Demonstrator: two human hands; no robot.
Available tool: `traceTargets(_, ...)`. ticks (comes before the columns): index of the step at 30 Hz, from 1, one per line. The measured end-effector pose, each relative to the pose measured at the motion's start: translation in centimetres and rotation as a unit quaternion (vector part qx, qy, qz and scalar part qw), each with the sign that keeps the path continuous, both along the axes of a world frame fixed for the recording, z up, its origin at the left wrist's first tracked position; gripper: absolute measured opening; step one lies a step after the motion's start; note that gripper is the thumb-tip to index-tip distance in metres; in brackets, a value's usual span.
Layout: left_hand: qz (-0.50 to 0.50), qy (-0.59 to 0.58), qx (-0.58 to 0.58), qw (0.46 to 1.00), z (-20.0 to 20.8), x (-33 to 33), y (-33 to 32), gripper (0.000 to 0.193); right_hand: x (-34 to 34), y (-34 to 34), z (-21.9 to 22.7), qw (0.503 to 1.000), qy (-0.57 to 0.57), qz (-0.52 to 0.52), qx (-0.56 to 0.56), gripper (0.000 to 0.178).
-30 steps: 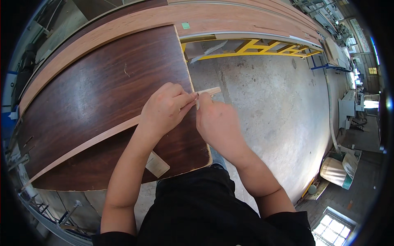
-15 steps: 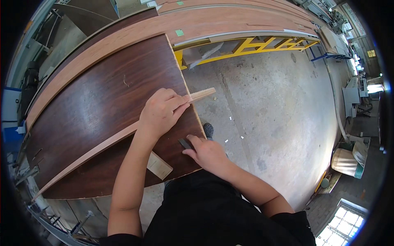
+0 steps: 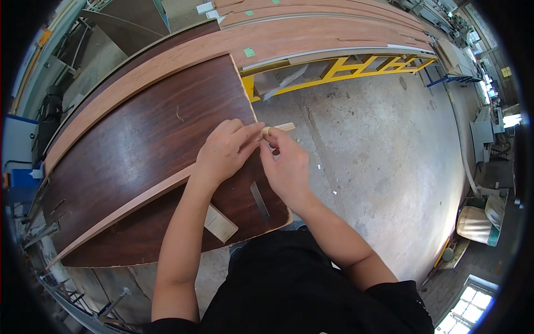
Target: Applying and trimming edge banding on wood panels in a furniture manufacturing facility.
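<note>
Wood Strip, R. End: LH Grip On, RH at Fingertips

My LH (image 3: 228, 147) is clamped on the wood strip (image 3: 144, 197), fingers and thumb together, approx. at the R. edge of the dark brown tabletop (image 3: 139, 133). The strip runs diag. across the tabletop from lower L., passes under my L. wrist, and overhangs the R. edge, its short end above the concrete floor (image 3: 378, 145).

My RH (image 3: 287, 167) is just beside the LH, thumb and index curled toward each other. A small pale-tan pc. (image 3: 266, 131) sits at the index tip, against the strip; part hidden, so I can't tell if the RH is clamped on it or only touching.

On the tabletop, nr. my RH: flat grey metal pc. (image 3: 259, 199), lying loose. Nr. my L. forearm: pale rect. block (image 3: 221, 224). Far side: wide wood plank (image 3: 167, 64), approx. along the tabletop's far edge.
</note>
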State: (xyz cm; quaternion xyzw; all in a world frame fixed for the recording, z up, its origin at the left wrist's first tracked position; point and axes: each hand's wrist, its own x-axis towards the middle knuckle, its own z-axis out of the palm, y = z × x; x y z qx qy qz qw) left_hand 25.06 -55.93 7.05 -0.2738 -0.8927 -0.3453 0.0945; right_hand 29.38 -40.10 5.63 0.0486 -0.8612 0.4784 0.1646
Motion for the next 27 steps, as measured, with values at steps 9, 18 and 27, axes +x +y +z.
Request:
traceTargets(9, -0.048, -0.045, -0.003, 0.998, -0.1, -0.6, 0.0, 0.026, -0.4, 0.6, -0.7, 0.998, -0.013, -0.014, -0.068, 0.023)
traceTargets(18, -0.035, -0.043, 0.041, 0.998, 0.1, -0.6, 0.1, 0.028, -1.4, 0.7, -0.6, 0.970, -0.106, -0.036, -0.216, 0.019)
traceTargets(27, -0.050, -0.035, 0.012, 0.998, -0.1, -0.8, -0.1, 0.029, -1.5, -0.2, 0.2, 0.999, 0.010, 0.004, -0.035, 0.020)
